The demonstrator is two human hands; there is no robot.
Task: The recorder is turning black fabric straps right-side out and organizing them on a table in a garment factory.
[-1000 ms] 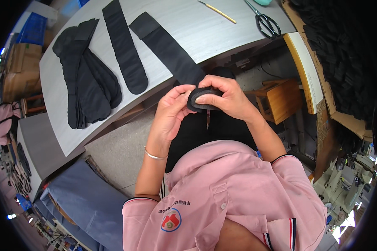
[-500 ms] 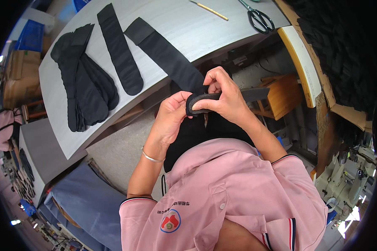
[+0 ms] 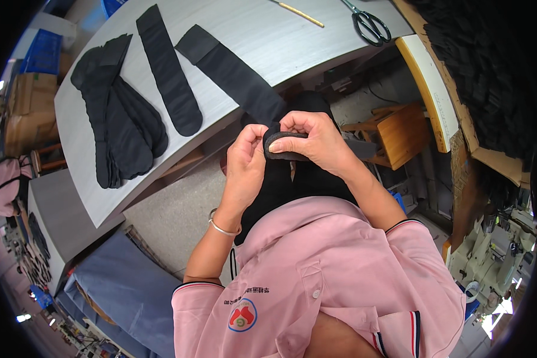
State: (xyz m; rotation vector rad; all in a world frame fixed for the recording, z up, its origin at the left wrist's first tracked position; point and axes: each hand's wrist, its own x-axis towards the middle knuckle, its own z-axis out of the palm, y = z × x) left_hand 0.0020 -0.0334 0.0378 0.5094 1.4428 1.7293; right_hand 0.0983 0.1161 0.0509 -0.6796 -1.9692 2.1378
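My left hand (image 3: 244, 164) pinches the near end of a black fabric sleeve (image 3: 238, 80), whose other end lies on the table edge. From the right, my right hand (image 3: 322, 143) grips the same end, thumb pressed on a dark grey foam strip (image 3: 363, 148). The strip's rounded tip sits at the fabric, and its tail passes behind my right wrist. How far the tip is inside the fabric is hidden by my fingers. A second flat black sleeve (image 3: 168, 77) lies on the table, left of the held one. Further left is a pile of several similar black sleeves (image 3: 125, 119).
The pale grey table (image 3: 268, 36) curves across the far side. On it lie black-handled scissors (image 3: 371, 27) and a thin pointed tool with a wooden handle (image 3: 301, 13). A wooden stool (image 3: 403, 137) stands right; beyond is a carton (image 3: 501, 164) of black pieces. Blue cloth (image 3: 125, 286) hangs lower left.
My right fingers have come down and closed nearer the fabric end. My left hand has turned slightly upright, fingertips now close to the right ones. The sleeve's near end has shifted slightly left.
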